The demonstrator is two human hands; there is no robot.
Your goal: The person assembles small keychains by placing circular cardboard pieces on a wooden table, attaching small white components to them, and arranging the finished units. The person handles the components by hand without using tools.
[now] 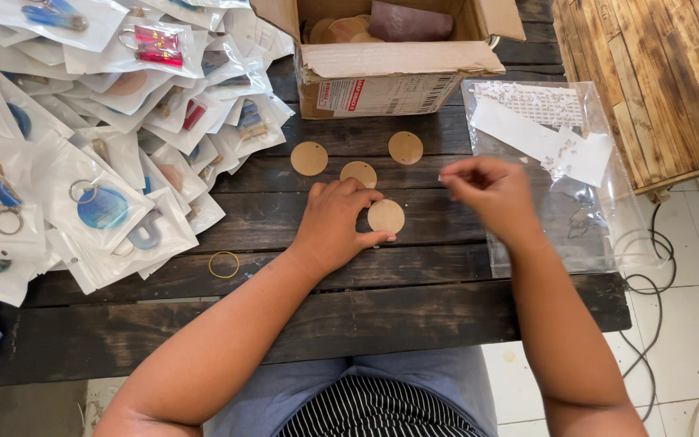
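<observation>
My left hand rests on the dark wooden table, its fingers pinching a round wooden disc. Three more wooden discs lie just beyond it: one at the left, one in the middle and one further right. My right hand hovers to the right of the held disc with fingertips pinched together on something very small that I cannot make out. Beneath it lies a clear plastic bag with white paper slips and small metal bits inside.
A big heap of clear packets holding keychains covers the table's left side. An open cardboard box with more discs stands at the back. A rubber band lies near my left wrist. Cables trail on the tiled floor at right.
</observation>
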